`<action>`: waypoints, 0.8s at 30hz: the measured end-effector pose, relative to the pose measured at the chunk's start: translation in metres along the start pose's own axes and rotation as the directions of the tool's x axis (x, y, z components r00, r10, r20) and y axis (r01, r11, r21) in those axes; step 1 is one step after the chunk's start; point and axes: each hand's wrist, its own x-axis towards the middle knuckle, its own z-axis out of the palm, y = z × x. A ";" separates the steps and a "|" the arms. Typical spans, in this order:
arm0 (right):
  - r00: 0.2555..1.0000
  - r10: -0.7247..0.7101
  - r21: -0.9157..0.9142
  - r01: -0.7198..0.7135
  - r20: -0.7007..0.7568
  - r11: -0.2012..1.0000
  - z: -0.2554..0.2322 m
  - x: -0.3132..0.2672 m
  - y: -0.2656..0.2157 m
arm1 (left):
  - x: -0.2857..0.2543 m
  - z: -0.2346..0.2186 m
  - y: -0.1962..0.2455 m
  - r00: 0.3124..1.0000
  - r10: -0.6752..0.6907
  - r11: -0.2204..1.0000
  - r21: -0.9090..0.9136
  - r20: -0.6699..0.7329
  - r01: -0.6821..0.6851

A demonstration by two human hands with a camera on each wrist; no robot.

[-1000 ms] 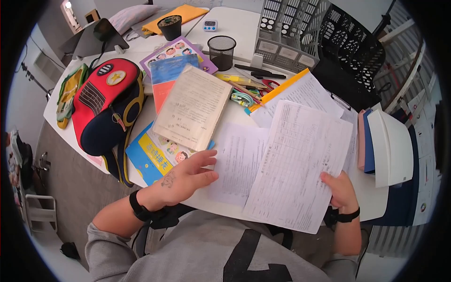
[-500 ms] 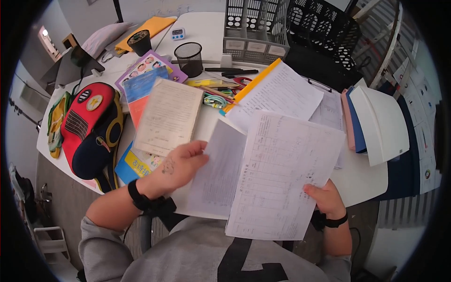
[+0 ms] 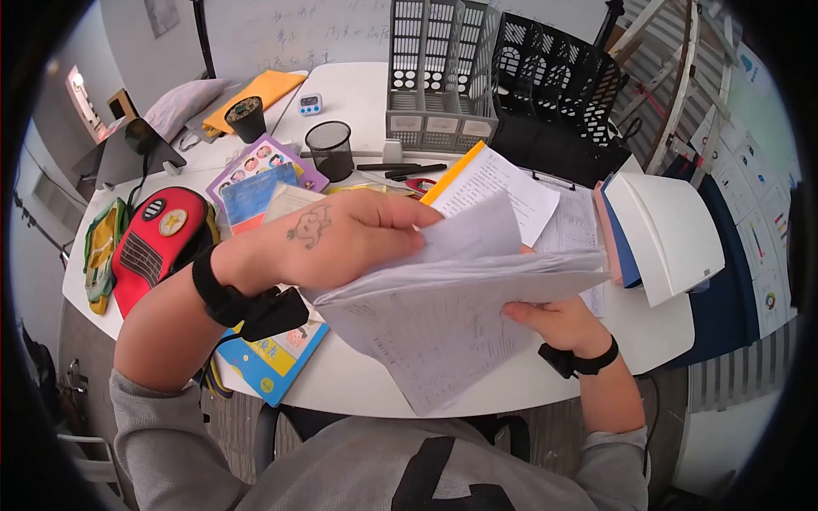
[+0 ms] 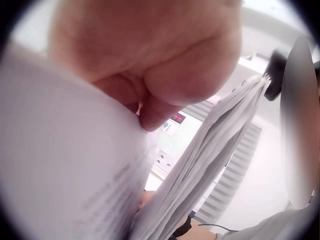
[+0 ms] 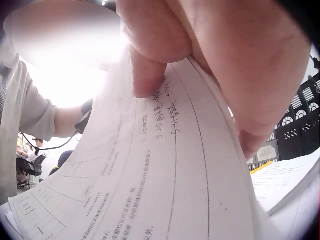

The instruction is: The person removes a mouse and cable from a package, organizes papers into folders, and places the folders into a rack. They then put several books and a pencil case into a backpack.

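Observation:
A stack of printed papers (image 3: 426, 324) is held up above the table's near side, tilted so its layered top edge faces the head camera. The right hand (image 3: 558, 324) grips it at the right, thumb on the near face; the right wrist view shows that thumb pressed on the printed sheet (image 5: 165, 150). Behind the stack, the left hand (image 3: 349, 238) pinches a separate sheet (image 3: 477, 230) between thumb and fingers. In the left wrist view this sheet (image 4: 75, 150) stands apart from the stack (image 4: 205, 145), with a gap between them.
A red pencil case (image 3: 158, 247), a blue and yellow book (image 3: 277, 362) and a purple book (image 3: 256, 166) lie at the left. Behind are a mesh cup (image 3: 330, 152) and a grey file rack (image 3: 439, 77). A yellow-edged paper (image 3: 503, 187) and white folder (image 3: 665, 230) are at the right.
The stack has been raised and tilted from nearly flat. The left hand has moved right over it, and the sheet it had lifted from the table is now behind the stack. The view has shifted.

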 end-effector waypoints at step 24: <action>0.847 -0.334 0.389 0.497 -0.414 0.776 0.070 -0.018 0.005 | -0.096 0.077 -0.132 0.627 0.393 0.782 -0.115 -0.673 -0.612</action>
